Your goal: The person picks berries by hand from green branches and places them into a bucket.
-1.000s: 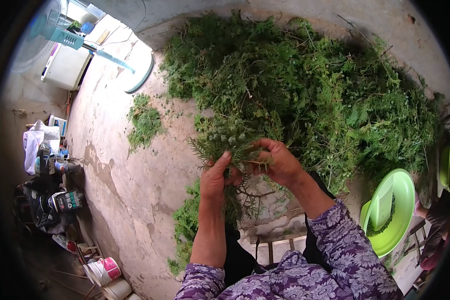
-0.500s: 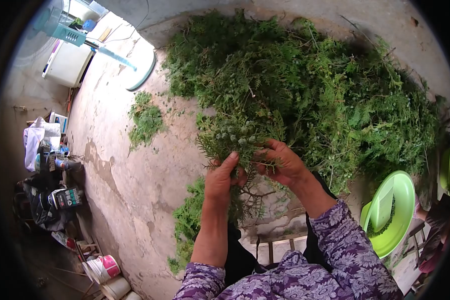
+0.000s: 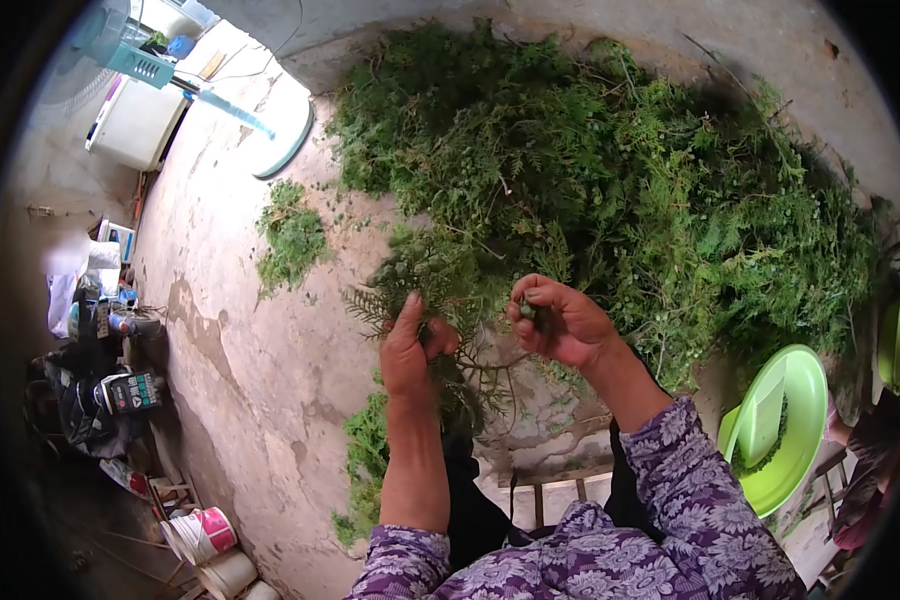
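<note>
My left hand (image 3: 410, 350) is closed around a green branch (image 3: 420, 275) with feathery leaves, its thumb pointing up along it. Twigs of the same branch hang below the fingers. To the right, apart from the branch, my right hand (image 3: 562, 322) has its fingers curled round small green cones (image 3: 528, 311); how many is hidden. Beyond both hands a large heap of cut green branches (image 3: 610, 180) lies on the floor against the wall.
A tilted green basin (image 3: 812, 400) with small green cones stands at the right, near a person's arm (image 3: 870, 460). Small leafy piles (image 3: 292, 238) (image 3: 368, 450) lie on the floor. A fan base (image 3: 288, 150) is at upper left, buckets (image 3: 202, 535) at lower left.
My left hand has moved left with the branch. My right hand has come away from the branch, its fingers now curled round small cones.
</note>
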### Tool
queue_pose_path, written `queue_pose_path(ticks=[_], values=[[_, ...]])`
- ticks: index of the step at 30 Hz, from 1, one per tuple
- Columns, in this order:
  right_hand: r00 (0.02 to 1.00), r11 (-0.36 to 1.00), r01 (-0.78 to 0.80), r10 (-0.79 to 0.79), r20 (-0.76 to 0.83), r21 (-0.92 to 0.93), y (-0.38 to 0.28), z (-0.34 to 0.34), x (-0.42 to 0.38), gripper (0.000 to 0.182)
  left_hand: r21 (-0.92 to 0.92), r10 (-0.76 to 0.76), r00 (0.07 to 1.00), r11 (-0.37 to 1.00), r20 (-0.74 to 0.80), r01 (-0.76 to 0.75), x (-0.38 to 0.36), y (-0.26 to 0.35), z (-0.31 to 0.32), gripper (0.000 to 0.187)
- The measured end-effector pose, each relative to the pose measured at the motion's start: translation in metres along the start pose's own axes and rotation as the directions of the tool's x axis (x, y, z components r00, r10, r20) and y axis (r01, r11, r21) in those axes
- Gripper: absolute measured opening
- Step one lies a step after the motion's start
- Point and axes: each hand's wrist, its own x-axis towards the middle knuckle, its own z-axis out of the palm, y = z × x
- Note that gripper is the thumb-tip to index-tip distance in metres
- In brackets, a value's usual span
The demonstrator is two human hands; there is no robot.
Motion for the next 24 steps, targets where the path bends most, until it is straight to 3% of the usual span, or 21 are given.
queue_pose_path(ticks=[7,8,9,11,12,14,15,16,17,19,20,21,22,23,24], values=[[0.998,0.999,-0.026,0.029,-0.059,0.041,0.002,-0.002,0.000,0.016,0.068,-0.083,0.992,0.994,-0.094,0.090,0.001,-0.002,-0.001,0.027],[0.998,0.995,-0.002,0.009,-0.069,0.099,0.000,-0.011,0.000,0.014,0.101,-0.115,0.988,0.987,-0.104,0.125,0.004,-0.002,-0.001,0.027],[0.998,0.991,0.016,-0.007,-0.067,0.135,-0.007,-0.017,0.004,0.012,0.052,-0.062,0.993,0.996,-0.096,0.067,0.007,0.000,0.002,0.027],[0.992,0.986,0.104,-0.093,-0.081,0.133,-0.022,-0.037,-0.001,0.009,0.148,-0.034,0.985,0.987,-0.167,0.059,0.004,0.001,0.005,0.023],[0.990,0.981,0.117,-0.102,-0.101,0.156,-0.035,-0.056,-0.009,0.009,0.089,-0.049,0.984,0.994,-0.173,0.066,0.003,0.002,0.005,0.021],[0.928,0.932,0.286,-0.212,-0.307,0.221,-0.060,-0.074,-0.046,0.009,0.002,-0.027,0.983,1.000,-0.183,0.028,0.002,0.004,0.001,0.019],[0.838,0.893,0.426,-0.329,-0.436,0.143,-0.072,-0.084,-0.069,0.013,-0.079,-0.045,0.991,0.996,-0.129,0.035,0.000,0.004,-0.002,0.019],[0.798,0.861,0.502,-0.423,-0.429,0.083,-0.087,-0.113,-0.095,0.013,-0.153,-0.067,0.995,0.987,-0.068,0.056,0.000,0.004,-0.004,0.025],[0.646,0.805,0.589,-0.522,-0.558,-0.072,-0.098,-0.133,-0.123,0.014,-0.177,-0.047,0.996,0.984,-0.072,0.034,0.001,0.003,-0.006,0.025],[0.480,0.715,0.663,-0.634,-0.607,-0.222,-0.113,-0.189,-0.194,0.016,-0.154,-0.097,0.985,0.985,-0.144,0.075,0.003,0.001,-0.009,0.027],[0.425,0.674,0.576,-0.730,-0.535,-0.462,-0.106,-0.204,-0.239,0.012,-0.174,-0.085,0.986,0.983,-0.145,0.059,0.002,0.003,-0.009,0.027],[0.204,0.344,0.141,-0.928,-0.313,-0.928,-0.105,-0.245,-0.287,0.012,-0.183,-0.073,0.991,0.982,-0.115,0.051,0.000,0.005,-0.010,0.027],[-0.021,0.466,0.447,-0.848,-0.530,-0.763,-0.110,-0.271,-0.320,0.017,-0.190,-0.062,0.994,0.981,-0.086,0.045,-0.002,0.008,-0.010,0.027],[-0.243,0.331,0.740,-0.680,-0.692,-0.585,-0.115,-0.296,-0.353,0.023,-0.205,-0.055,0.994,0.978,-0.090,0.036,-0.003,0.010,-0.011,0.027],[-0.286,0.361,0.715,-0.630,-0.722,-0.598,-0.102,-0.292,-0.373,0.020,-0.220,-0.061,0.993,0.975,-0.098,0.038,-0.004,0.012,-0.010,0.028]])
